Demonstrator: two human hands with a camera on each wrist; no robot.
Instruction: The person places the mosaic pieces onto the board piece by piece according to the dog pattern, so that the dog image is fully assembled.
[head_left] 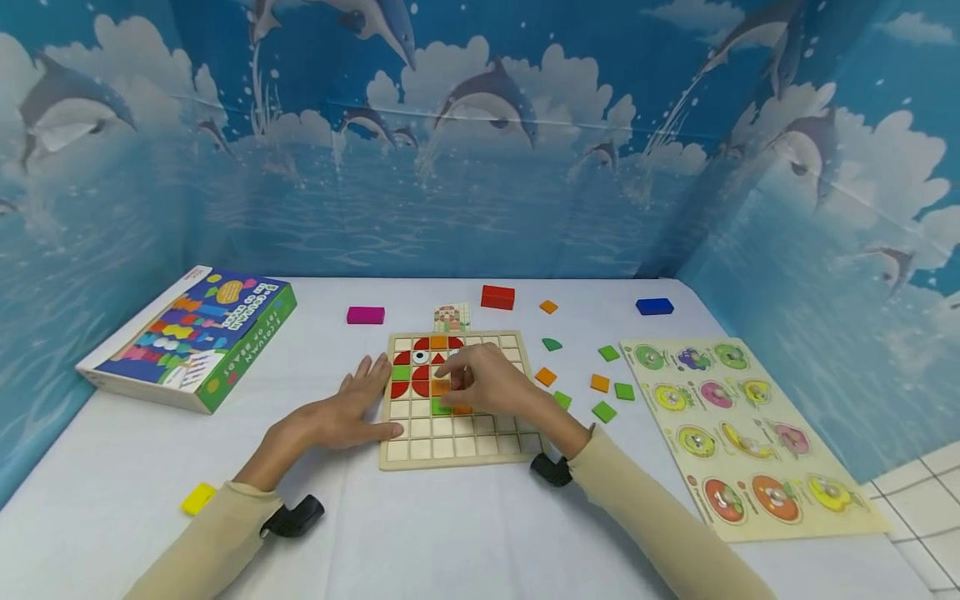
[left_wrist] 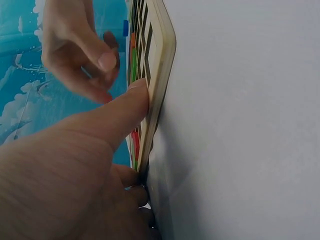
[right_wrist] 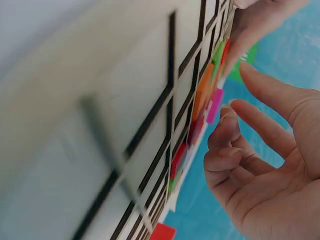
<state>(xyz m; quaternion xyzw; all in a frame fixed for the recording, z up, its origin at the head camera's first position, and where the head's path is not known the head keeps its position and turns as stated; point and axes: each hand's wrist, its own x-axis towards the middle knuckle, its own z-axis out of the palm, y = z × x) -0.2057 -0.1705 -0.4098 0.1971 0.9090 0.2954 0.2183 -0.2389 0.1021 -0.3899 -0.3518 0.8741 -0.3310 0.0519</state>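
Observation:
A wooden grid board (head_left: pixel 487 447) lies on the white table, its upper left filled with red, orange and green pieces and a round eye piece (head_left: pixel 420 357). My left hand (head_left: pixel 348 414) rests at the board's left side, and in the left wrist view its thumb (left_wrist: pixel 127 102) presses on the rim. Over the middle of the grid is my right hand (head_left: pixel 491 379), close above a green square (head_left: pixel 441 407). The right wrist view shows its thumb and index finger apart, the other fingers loosely curled, and nothing held. This hand hides part of the pattern.
Loose orange squares (head_left: pixel 600 382), green squares (head_left: pixel 603 412) and a green quarter-round (head_left: pixel 552 343) lie right of the board. Behind it are a pattern card (head_left: pixel 452 316), a red block (head_left: pixel 498 297) and a magenta block (head_left: pixel 365 315). A fruit puzzle (head_left: pixel 667 450) lies right, a boxed game (head_left: pixel 202 333) left.

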